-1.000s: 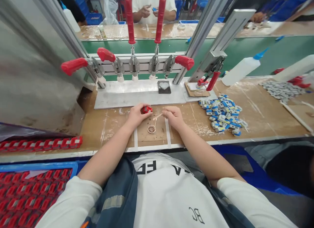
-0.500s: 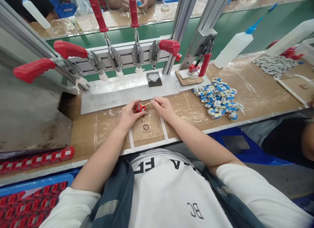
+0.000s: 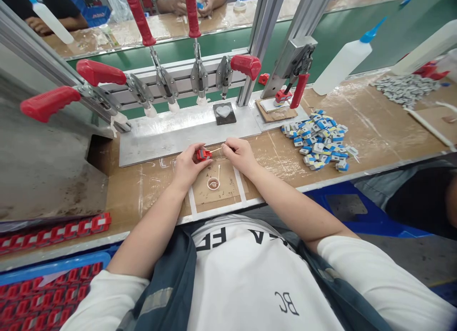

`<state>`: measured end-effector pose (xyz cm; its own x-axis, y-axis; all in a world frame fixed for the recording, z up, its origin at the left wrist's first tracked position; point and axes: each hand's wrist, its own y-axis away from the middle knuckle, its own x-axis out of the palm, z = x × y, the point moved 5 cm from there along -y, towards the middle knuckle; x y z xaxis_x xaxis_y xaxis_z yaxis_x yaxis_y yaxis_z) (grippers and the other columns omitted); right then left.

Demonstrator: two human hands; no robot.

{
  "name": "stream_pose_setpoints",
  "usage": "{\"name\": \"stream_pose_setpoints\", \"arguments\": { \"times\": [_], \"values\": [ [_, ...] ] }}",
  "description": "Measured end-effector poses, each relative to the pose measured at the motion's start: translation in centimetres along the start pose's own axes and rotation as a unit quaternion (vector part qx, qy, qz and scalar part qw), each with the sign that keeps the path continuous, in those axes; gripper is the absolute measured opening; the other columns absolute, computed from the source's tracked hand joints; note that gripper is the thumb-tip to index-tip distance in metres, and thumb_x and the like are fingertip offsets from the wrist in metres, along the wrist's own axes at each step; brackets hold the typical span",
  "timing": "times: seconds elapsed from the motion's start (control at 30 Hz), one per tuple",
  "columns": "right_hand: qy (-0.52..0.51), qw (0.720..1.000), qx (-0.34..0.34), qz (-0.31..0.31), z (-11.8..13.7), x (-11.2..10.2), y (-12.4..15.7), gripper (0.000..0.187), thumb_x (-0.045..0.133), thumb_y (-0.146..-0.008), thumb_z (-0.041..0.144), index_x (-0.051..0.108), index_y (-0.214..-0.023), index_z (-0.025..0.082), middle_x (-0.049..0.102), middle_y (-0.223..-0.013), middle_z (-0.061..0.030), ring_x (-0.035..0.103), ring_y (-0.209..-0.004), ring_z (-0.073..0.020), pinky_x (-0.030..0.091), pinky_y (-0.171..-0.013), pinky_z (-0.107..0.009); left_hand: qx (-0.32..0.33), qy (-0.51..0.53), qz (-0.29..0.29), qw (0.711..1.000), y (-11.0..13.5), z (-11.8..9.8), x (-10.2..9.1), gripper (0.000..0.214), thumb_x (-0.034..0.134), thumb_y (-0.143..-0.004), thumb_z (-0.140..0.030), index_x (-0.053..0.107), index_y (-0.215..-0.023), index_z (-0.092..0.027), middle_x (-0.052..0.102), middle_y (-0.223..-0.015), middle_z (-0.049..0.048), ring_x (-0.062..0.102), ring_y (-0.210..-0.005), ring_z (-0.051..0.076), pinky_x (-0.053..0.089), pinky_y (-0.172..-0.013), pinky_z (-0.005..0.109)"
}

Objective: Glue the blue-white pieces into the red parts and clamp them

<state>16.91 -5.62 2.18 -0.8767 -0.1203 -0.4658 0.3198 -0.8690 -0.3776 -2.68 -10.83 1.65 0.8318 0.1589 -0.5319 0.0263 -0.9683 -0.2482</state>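
Observation:
My left hand (image 3: 186, 168) is closed around a small red plastic part (image 3: 203, 154), held just above the bench between thumb and fingers. From the other side, my right hand (image 3: 241, 156) pinches a thin pale swab stick (image 3: 216, 150), its far end reaching the red part. The tip of the stick is too small to make out. Below the hands, a small round cup (image 3: 208, 185) with dark reddish liquid rests on a cardboard sheet (image 3: 230, 190). A second cotton swab (image 3: 219, 173) leans at the cup's rim.
Toggle clamps with red handles (image 3: 102, 72) stand over a metal plate (image 3: 153, 143) holding a dark heart-marked block (image 3: 224, 113). To the right are a pile of blue-and-white parts (image 3: 321, 141) and a white bottle (image 3: 342, 67). Red parts fill a blue crate (image 3: 53, 264). Across the bench, another person's hands (image 3: 205, 5) work.
My right hand has shifted slightly, with the stick still at the red part. My left hand stays nearly in place. Across the bench at far left, another person's hand has come into view.

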Motion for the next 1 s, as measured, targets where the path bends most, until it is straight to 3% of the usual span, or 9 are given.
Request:
{"name": "stream_pose_setpoints", "arguments": {
  "times": [0.3,0.4,0.6,0.73,0.83,0.93,1.0],
  "values": [
    [-0.073,0.995,-0.008,0.062,0.4,0.5,0.1,0.04,0.05,-0.096,0.042,0.035,-0.064,0.024,0.039,-0.063,0.0029,0.041,-0.064,-0.0142,0.032,-0.066,-0.031,0.05,-0.071,0.013,0.996,0.1,-1.1,-0.1,0.048,0.088,-0.083,-0.028,0.07,-0.128,-0.025,0.078,-0.12,0.006,0.074,-0.106,0.024,0.057,-0.102,0.04],
    [-0.101,0.993,0.006,0.056,0.5,0.4,-0.1,0.041,0.049,-0.099,0.044,0.034,-0.065,0.024,0.04,-0.064,0.0029,0.043,-0.065,-0.0143,0.035,-0.068,-0.031,0.055,-0.076,0.02,0.995,0.2,-1.4,0.0,0.044,0.087,-0.085,-0.028,0.071,-0.126,-0.025,0.078,-0.121,0.0057,0.074,-0.106,0.024,0.057,-0.103,0.04],
    [-0.107,0.994,-0.008,0.023,0.7,-0.6,0.2,0.039,0.049,-0.097,0.036,0.034,-0.064,0.024,0.038,-0.063,0.0031,0.041,-0.063,-0.0139,0.034,-0.067,-0.031,0.006,0.017,0.007,1.0,0.0,-0.5,0.0,0.053,0.09,-0.08,-0.035,0.07,-0.128,-0.023,0.078,-0.12,0.0063,0.075,-0.1,0.022,0.061,-0.096,0.038],
    [-0.076,0.976,-0.106,0.176,2.6,1.0,1.8,0.041,0.052,-0.095,0.033,0.031,-0.061,0.023,0.036,-0.06,0.0035,0.037,-0.06,-0.0129,0.03,-0.063,-0.03,-0.048,0.112,-0.027,0.992,-0.5,0.7,-0.7,0.058,0.091,-0.074,-0.04,0.071,-0.125,-0.02,0.078,-0.12,0.0091,0.076,-0.102,0.023,0.063,-0.096,0.038],
    [0.033,0.951,-0.156,0.264,4.1,1.9,3.0,0.04,0.058,-0.097,0.034,0.045,-0.061,0.021,0.05,-0.063,0.0013,0.045,-0.063,-0.0139,0.027,-0.063,-0.03,-0.067,0.133,-0.036,0.988,-0.8,1.0,-1.2,0.055,0.093,-0.07,-0.043,0.075,-0.116,-0.018,0.08,-0.111,0.0094,0.076,-0.099,0.024,0.063,-0.096,0.039],
    [0.122,0.952,-0.122,0.252,4.0,-0.5,2.6,0.04,0.055,-0.106,0.045,0.064,-0.075,0.021,0.067,-0.077,-0.0031,0.055,-0.072,-0.0163,0.029,-0.065,-0.031,-0.084,0.152,-0.054,0.983,-0.8,0.9,-1.5,0.054,0.096,-0.066,-0.042,0.078,-0.111,-0.018,0.081,-0.107,0.0091,0.076,-0.097,0.023,0.063,-0.096,0.04],
    [0.191,0.964,-0.043,0.179,2.2,-4.7,1.6,0.043,0.051,-0.108,0.049,0.071,-0.083,0.021,0.071,-0.085,-0.0057,0.058,-0.076,-0.0182,0.032,-0.068,-0.031,-0.102,0.182,-0.058,0.976,-0.9,0.6,-1.5,0.058,0.097,-0.064,-0.04,0.077,-0.113,-0.017,0.081,-0.106,0.0092,0.076,-0.096,0.023,0.064,-0.093,0.039]
  ]
}}
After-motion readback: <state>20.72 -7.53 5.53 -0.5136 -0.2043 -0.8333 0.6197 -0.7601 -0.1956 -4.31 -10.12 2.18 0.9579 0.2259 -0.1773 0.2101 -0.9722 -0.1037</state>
